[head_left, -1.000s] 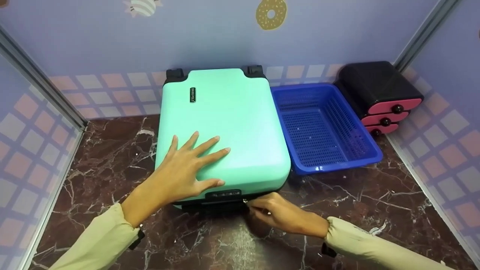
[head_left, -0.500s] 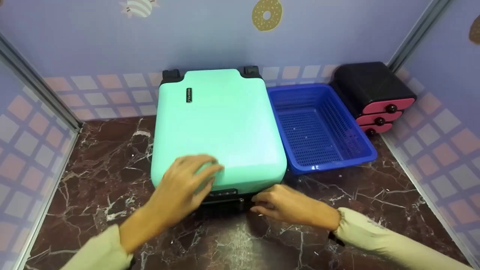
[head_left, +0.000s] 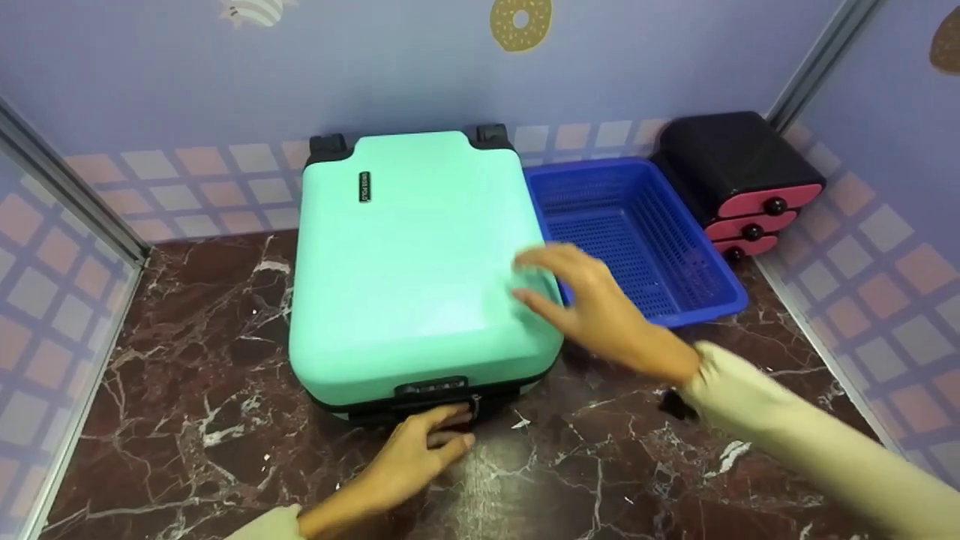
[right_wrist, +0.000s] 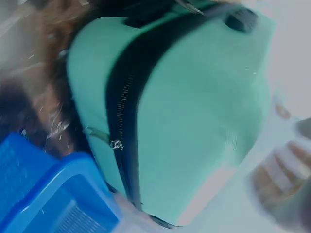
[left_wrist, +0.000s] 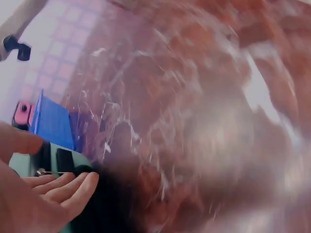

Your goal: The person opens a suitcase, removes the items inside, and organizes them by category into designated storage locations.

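A mint-green hard-shell suitcase [head_left: 420, 247] lies flat with its wheels toward the back wall. Its front side carries a black lock panel [head_left: 431, 386]. My left hand [head_left: 405, 457] is at that front side, just below the lock, thumb apart from the fingers. In the left wrist view its fingers [left_wrist: 63, 191] reach to a metal zipper pull [left_wrist: 41, 172]; whether they touch it I cannot tell. My right hand [head_left: 600, 307], blurred, hovers by the suitcase's right edge, holding nothing. The right wrist view shows a zipper slider [right_wrist: 116, 144] on the black zipper band [right_wrist: 127, 102].
A blue plastic basket [head_left: 720, 300] stands against the suitcase's right side. Behind it on the right is a small black drawer unit [head_left: 739, 150] with pink drawer fronts. Patterned walls surround the dark marbled tabletop [head_left: 202, 360] at the back and both sides.
My left hand has come off the suitcase's top and moved down to its front side. The right hand has left the front zipper area and risen to the right edge.
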The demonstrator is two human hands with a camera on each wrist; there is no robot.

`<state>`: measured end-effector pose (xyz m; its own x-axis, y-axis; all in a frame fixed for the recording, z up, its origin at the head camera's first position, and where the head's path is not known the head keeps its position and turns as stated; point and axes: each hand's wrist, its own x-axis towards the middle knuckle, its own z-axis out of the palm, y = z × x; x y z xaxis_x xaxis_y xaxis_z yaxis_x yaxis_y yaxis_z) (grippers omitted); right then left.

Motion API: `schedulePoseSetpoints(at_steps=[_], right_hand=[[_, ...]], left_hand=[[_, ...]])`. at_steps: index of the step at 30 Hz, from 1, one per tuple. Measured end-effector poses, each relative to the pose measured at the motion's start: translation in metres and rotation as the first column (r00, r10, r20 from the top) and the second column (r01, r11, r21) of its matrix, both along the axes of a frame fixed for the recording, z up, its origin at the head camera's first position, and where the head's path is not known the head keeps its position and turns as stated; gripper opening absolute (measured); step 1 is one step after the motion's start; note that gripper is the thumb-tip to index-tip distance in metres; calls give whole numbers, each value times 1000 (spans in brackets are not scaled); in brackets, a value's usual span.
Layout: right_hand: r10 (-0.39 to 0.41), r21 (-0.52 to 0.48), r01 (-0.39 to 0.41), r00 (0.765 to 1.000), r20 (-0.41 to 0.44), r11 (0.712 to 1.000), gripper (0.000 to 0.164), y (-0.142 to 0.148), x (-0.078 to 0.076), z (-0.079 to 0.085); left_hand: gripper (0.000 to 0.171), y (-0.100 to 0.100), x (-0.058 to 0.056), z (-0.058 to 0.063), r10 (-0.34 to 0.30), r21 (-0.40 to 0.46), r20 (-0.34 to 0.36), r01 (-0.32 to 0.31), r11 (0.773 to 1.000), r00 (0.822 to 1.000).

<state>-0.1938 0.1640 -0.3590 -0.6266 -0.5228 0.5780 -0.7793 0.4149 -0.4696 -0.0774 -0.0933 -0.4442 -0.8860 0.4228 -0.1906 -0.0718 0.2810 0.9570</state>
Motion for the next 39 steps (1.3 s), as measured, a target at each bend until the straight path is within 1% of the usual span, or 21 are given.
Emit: schedulePoseSetpoints(at_steps=[1, 2, 4, 7, 8, 10, 13, 15, 17, 19, 23, 25, 27, 29, 31, 33, 34, 36, 38, 39], right_hand=[[-46, 26, 44, 996, 71, 999, 37, -2, -7, 2], [-88, 61, 80, 987, 138, 995, 41, -3, -13, 5], [-156, 142, 125, 960, 231, 982, 47, -7, -24, 8], [-219, 251, 147, 932, 290, 957, 50, -12, -36, 11], [-229, 274, 148, 927, 296, 950, 50, -14, -38, 12], [-239, 302, 146, 924, 298, 942, 51, -17, -43, 13], [-245, 316, 145, 919, 308, 938, 52, -21, -47, 15], [-250, 322, 146, 917, 312, 935, 54, -22, -48, 15], [-257, 330, 148, 914, 315, 932, 55, -23, -49, 14], [-261, 335, 150, 912, 315, 930, 56, -23, -49, 13], [-268, 330, 159, 910, 317, 931, 56, -21, -48, 9], [-274, 331, 165, 908, 317, 929, 57, -21, -48, 7], [-282, 337, 170, 905, 318, 926, 57, -20, -48, 7], [-286, 345, 170, 903, 320, 923, 58, -21, -48, 6], [-287, 349, 168, 901, 324, 922, 58, -22, -48, 6], [-286, 354, 164, 902, 325, 921, 58, -22, -48, 5], [-285, 355, 163, 902, 325, 921, 59, -22, -48, 5], [-283, 354, 161, 902, 325, 921, 59, -21, -48, 4], [-280, 351, 161, 905, 320, 922, 59, -20, -48, 3], [-278, 349, 161, 906, 319, 923, 59, -20, -48, 2]], left_hand=[[59, 2, -2, -2, 16, 41, 66, -19, 999, 998], [60, 4, -4, -4, 32, 72, 118, -41, 997, 992], [60, 10, -7, -8, 64, 133, 196, -91, 987, 978], [54, 17, -9, -14, 115, 201, 265, -172, 964, 957], [52, 20, -8, -17, 140, 217, 287, -207, 954, 948], [51, 24, -7, -20, 191, 255, 326, -281, 925, 926], [52, 30, -4, -24, 272, 283, 360, -382, 880, 892], [54, 34, -2, -25, 319, 285, 377, -436, 853, 870], [52, 37, -2, -28, 356, 281, 375, -471, 836, 856], [50, 41, -2, -30, 390, 287, 384, -509, 811, 837], [53, 50, -3, -36, 442, 313, 386, -566, 762, 809], [51, 53, -5, -38, 462, 315, 380, -582, 749, 801], [47, 55, -6, -37, 477, 304, 365, -586, 751, 800], [41, 54, -6, -37, 494, 284, 334, -586, 759, 803], [35, 53, -5, -37, 509, 250, 279, -574, 780, 814], [31, 50, -3, -35, 504, 218, 234, -550, 807, 832], [30, 48, -3, -34, 489, 201, 225, -531, 823, 843], [30, 43, -4, -31, 427, 190, 247, -476, 859, 870], [33, 36, -8, -29, 332, 234, 306, -409, 882, 892], [35, 33, -10, -28, 281, 256, 342, -377, 890, 897]])
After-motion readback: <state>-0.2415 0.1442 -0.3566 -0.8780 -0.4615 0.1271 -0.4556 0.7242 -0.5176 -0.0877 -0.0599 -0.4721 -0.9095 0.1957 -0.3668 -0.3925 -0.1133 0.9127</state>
